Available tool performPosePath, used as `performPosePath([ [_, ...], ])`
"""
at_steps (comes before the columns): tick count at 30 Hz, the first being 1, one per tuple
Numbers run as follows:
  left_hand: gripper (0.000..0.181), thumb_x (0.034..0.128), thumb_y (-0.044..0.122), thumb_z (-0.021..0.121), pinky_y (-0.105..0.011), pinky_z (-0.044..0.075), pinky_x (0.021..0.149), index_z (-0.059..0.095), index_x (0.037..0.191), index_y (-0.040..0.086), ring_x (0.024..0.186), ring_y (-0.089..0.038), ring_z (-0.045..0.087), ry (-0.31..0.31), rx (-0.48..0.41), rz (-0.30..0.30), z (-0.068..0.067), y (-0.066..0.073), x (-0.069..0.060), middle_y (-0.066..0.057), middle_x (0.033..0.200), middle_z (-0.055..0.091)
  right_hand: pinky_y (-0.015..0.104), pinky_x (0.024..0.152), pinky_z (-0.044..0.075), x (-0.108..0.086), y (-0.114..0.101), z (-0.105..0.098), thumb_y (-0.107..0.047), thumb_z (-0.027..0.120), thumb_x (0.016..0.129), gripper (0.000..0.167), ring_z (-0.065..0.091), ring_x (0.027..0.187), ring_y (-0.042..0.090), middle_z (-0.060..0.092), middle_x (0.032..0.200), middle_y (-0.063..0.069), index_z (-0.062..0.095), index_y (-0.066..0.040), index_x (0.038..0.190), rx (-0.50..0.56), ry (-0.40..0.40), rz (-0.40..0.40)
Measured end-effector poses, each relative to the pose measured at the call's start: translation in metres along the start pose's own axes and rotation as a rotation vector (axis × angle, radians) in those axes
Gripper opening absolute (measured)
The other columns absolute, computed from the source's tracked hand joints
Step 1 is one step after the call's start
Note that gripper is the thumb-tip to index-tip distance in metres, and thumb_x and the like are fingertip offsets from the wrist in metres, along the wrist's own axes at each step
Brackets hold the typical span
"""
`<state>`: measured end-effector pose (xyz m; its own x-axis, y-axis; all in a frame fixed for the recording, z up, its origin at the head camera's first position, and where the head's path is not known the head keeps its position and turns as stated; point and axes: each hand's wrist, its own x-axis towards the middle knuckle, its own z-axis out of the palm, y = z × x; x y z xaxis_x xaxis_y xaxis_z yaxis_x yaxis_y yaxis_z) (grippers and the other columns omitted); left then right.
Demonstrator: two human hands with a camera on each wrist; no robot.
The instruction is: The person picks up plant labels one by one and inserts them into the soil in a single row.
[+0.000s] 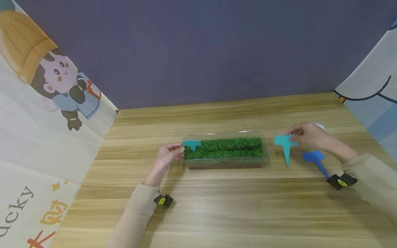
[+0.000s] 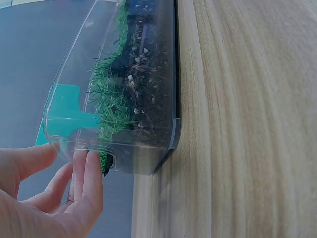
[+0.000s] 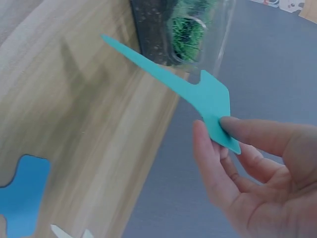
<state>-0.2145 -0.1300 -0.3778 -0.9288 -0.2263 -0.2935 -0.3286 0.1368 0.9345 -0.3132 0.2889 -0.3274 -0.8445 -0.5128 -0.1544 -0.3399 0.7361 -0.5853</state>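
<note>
A clear plastic planter box [image 1: 225, 163] holds dark soil and two strips of green grass [image 1: 229, 143]. A teal T-shaped plant label [image 1: 191, 143] stands upright in the soil at its left end. My left hand [image 1: 167, 156] is at that end, its fairly straight fingertips [image 2: 92, 161] touching the outer wall and the thumb near the rim. To the right of the box, my right hand [image 1: 310, 134] pinches a second teal plant label [image 3: 215, 111] by its head, between thumb and fingers. In the head view its pointed stem hangs down, above the table.
A blue plant label [image 1: 314, 157] lies on the wooden table [image 1: 217, 206] below the right forearm. A white piece [image 1: 319, 126] shows partly behind the right hand. A dark panel [image 1: 217, 51] rises along the table's back edge, with printed sheets at both sides.
</note>
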Motion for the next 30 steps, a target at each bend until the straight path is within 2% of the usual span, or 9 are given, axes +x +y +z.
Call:
performPosePath([
  [4, 0.033, 0.0823, 0.004, 0.058, -0.034, 0.051, 0.078, 0.053, 0.115, -0.003, 0.07, -0.013, 0.057, 0.004, -0.004, -0.001, 0.0, 0.0, 0.0, -0.019, 0.108, 0.057, 0.031, 0.055, 0.049, -0.002, -0.005, -0.005, -0.007, 0.055, 0.085, 0.028, 0.057, 0.069, 0.022, 0.058, 0.095, 0.022, 0.054, 0.009, 0.108, 0.001, 0.028, 0.015],
  [10, 0.034, 0.0823, 0.004, 0.058, -0.036, 0.051, 0.079, 0.053, 0.115, -0.003, 0.074, -0.016, 0.057, 0.001, -0.002, 0.0, 0.0, -0.001, 0.001, -0.019, 0.108, 0.057, 0.031, 0.056, 0.047, -0.004, -0.011, -0.011, -0.014, 0.054, 0.087, 0.03, 0.053, 0.083, 0.031, 0.055, 0.101, 0.025, 0.055, 0.006, 0.11, -0.019, 0.067, 0.032],
  [15, 0.033, 0.0821, 0.003, 0.058, -0.037, 0.05, 0.08, 0.053, 0.114, -0.003, 0.077, -0.019, 0.058, 0.005, -0.002, -0.002, 0.001, -0.001, 0.001, -0.019, 0.108, 0.057, 0.038, 0.061, 0.048, -0.005, -0.014, -0.015, -0.018, 0.053, 0.088, 0.032, 0.051, 0.09, 0.036, 0.054, 0.104, 0.026, 0.054, 0.004, 0.111, -0.036, 0.085, 0.043],
  [20, 0.033, 0.0821, 0.004, 0.058, -0.036, 0.051, 0.079, 0.053, 0.114, -0.003, 0.076, -0.018, 0.057, 0.007, 0.005, -0.003, 0.0, -0.001, 0.001, -0.019, 0.108, 0.057, 0.044, 0.067, 0.047, -0.006, -0.02, -0.018, -0.018, 0.053, 0.088, 0.031, 0.05, 0.092, 0.038, 0.054, 0.104, 0.026, 0.055, 0.004, 0.11, -0.028, 0.109, 0.046],
  [26, 0.034, 0.0827, 0.005, 0.058, -0.033, 0.051, 0.078, 0.052, 0.115, -0.002, 0.077, -0.018, 0.057, -0.003, 0.005, -0.002, 0.0, -0.001, 0.001, -0.018, 0.109, 0.057, 0.039, 0.064, 0.046, -0.006, -0.027, -0.022, -0.018, 0.054, 0.087, 0.031, 0.051, 0.09, 0.035, 0.055, 0.099, 0.022, 0.055, 0.004, 0.11, -0.013, 0.144, 0.049],
  [30, 0.034, 0.0825, 0.006, 0.058, -0.035, 0.051, 0.079, 0.053, 0.115, -0.003, 0.077, -0.018, 0.057, 0.001, -0.002, -0.001, 0.0, -0.001, 0.002, -0.018, 0.107, 0.058, 0.039, 0.064, 0.045, -0.007, -0.033, -0.024, -0.02, 0.055, 0.087, 0.032, 0.052, 0.088, 0.033, 0.057, 0.097, 0.02, 0.056, 0.002, 0.111, -0.011, 0.167, 0.043],
])
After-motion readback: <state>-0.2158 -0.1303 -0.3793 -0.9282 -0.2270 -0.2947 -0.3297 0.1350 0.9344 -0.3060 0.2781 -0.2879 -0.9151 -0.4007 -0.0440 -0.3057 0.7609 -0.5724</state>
